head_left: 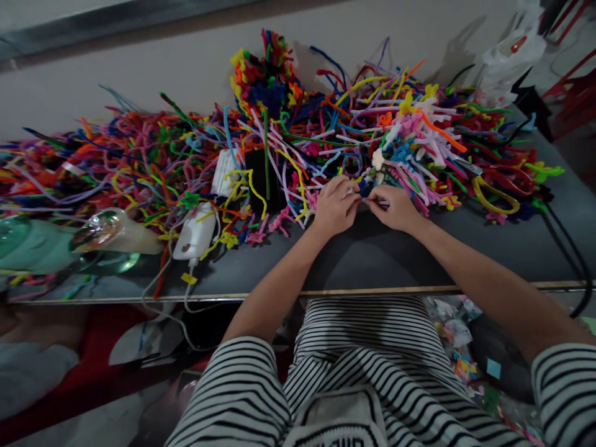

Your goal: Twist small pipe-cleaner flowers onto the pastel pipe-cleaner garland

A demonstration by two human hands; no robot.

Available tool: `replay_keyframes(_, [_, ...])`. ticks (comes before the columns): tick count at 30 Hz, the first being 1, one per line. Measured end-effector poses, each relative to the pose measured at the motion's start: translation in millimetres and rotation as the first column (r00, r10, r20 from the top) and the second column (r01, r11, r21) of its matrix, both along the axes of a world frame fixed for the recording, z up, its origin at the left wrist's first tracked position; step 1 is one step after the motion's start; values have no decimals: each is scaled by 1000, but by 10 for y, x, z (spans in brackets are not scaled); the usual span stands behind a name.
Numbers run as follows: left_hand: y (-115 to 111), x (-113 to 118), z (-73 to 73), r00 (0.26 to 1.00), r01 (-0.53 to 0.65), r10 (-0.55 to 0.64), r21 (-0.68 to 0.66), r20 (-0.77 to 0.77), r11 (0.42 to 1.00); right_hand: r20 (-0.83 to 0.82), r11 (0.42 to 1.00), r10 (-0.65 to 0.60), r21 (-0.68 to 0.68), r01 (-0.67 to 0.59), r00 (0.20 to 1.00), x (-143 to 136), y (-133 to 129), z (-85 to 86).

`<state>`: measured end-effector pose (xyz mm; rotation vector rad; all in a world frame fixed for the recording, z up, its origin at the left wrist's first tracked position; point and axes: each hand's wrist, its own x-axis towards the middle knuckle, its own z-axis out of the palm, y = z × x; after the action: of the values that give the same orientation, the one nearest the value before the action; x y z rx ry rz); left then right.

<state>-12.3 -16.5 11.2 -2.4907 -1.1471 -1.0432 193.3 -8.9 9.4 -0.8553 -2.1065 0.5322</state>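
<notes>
from here i see the left hand (334,208) and right hand (395,208) meeting at the near edge of the heap of fuzzy stems (298,136), fingers bent, tips pinching a small blue fuzzy piece (365,187) between them — probably two-sided because something so slight would slip; the exact grip is partly hidden. the scissors (496,197) lie handles toward the person, right of the hands — presumably for easy reach

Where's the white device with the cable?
Head view, left of the left hand: the white device lies near the front edge of the table, beside the pipe cleaners.
</notes>
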Motion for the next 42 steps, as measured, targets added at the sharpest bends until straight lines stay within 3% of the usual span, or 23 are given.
replay_keyframes(3, [27,30,-4,989,32,-16,-110,144,993,195,971,-81,235,34,977,24,-39,29])
replay_keyframes(6, [41,8,16,967,125,-62,-249,248,960,286,943,-150,330,49,947,44,-73,54])
replay_keyframes(9, [42,-43,37,963,119,-39,-288,267,950,249,950,-126,307,46,960,73,-65,56])
replay_keyframes(12, [69,-113,44,974,41,11,-222,227,974,195,961,-136,264,82,971,121,-12,33])
replay_keyframes(18, [117,-286,91,997,50,-52,-36,-59,998,234,937,-273,286,202,933,167,45,21])
replay_keyframes(24, [66,-353,220,960,34,0,119,-281,992,207,936,-256,297,188,944,159,10,73])
replay_keyframes(29, [76,-352,248,971,48,-41,27,-234,998,145,948,-253,233,216,956,176,35,58])
replay_keyframes(34, [90,-312,138,998,-15,12,-43,-68,999,136,962,-242,160,220,961,129,5,36])
replay_keyframes(36, [70,-282,75,999,-46,47,-54,19,998,150,952,-269,190,239,951,105,-71,145])
replay_keyframes(39, [20,-234,1,981,-122,126,-36,146,992,85,899,-368,289,330,926,149,-215,514])
replay_keyframes(42, [-12,-204,-34,966,-175,175,-15,188,984,-85,749,-533,416,516,842,349,-240,954])
